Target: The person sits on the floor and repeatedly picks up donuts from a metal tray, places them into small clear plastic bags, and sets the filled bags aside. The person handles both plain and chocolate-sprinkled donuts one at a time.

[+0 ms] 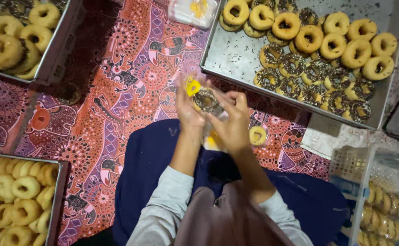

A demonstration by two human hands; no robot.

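My left hand (187,109) and my right hand (232,123) are raised together over my lap, both gripping a clear plastic bag (210,116) with a yellow patch. Inside the bag sits a sprinkle-covered doughnut (206,101). A plain doughnut (257,135) lies on the patterned cloth just right of my right hand. A stack of clear bags (213,141) rests on my lap under the hands.
A metal tray (231,57) at upper right holds plain and sprinkled doughnuts. Two more trays of plain doughnuts sit at upper left (56,50) and lower left (58,196). A pack of bags (194,11) lies at top centre. A white basket (358,168) with wrapped doughnuts stands at lower right.
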